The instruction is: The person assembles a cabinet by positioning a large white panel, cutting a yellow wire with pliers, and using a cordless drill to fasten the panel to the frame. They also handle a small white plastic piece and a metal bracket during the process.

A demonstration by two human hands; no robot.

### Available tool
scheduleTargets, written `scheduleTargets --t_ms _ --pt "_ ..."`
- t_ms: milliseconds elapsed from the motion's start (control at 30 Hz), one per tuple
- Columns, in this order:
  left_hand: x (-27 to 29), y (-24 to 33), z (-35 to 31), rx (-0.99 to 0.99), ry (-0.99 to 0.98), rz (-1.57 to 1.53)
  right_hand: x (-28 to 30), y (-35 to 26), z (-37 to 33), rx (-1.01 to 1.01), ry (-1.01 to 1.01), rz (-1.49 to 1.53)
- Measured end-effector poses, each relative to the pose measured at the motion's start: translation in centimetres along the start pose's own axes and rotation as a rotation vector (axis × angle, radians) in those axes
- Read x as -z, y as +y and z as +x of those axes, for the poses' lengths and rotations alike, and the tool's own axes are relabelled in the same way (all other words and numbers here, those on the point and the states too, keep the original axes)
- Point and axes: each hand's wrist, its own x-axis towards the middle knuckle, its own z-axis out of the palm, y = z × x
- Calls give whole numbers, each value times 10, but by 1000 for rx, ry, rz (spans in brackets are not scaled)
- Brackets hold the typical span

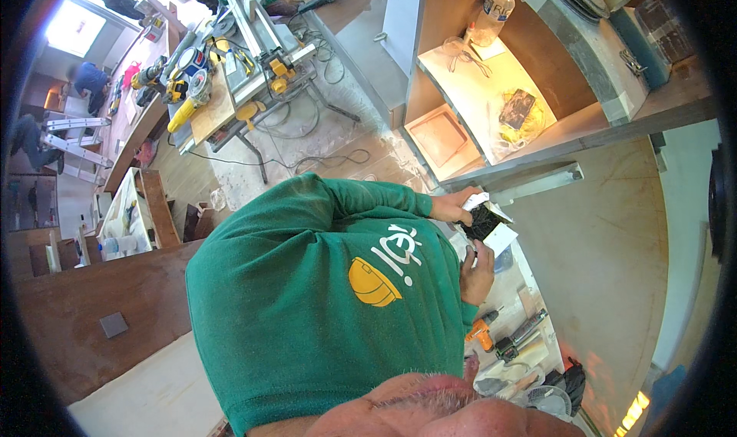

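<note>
At the right of the head view, my left hand [453, 207] pinches a flap of a small open white carton [501, 239]. Dark, tangled-looking contents, perhaps screws, fill the carton; its pale flaps stand out to the sides. Just below it, my right hand [477, 274] has curled fingers against the near edge of the carton. Beneath my hands runs a white worktop [530, 295]. On it lie an orange cordless drill [481, 333] and a green-and-black tool [516, 343], both nearer to my right hand.
Beyond my left hand stands a wooden shelf unit [530, 144] holding a plastic bottle [491, 19] and a yellow bag [524, 122]. A large curved panel [606, 230] borders the worktop. Far left, a saw bench [246, 92] carries power tools; cables trail on the floor. Other people work at the top.
</note>
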Motion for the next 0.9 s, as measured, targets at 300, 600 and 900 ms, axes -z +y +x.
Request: scheduleTargets --t_ms 300,600,900 --pt "10 -13 16 -66 33 -32 31 -16 8 -15 156 71" --pt "3 -12 14 -249 -73 216 25 -9 42 52 89 -217" --pt "3 -7 9 -247 -208 305 -10 0 41 -70 -252 -275"
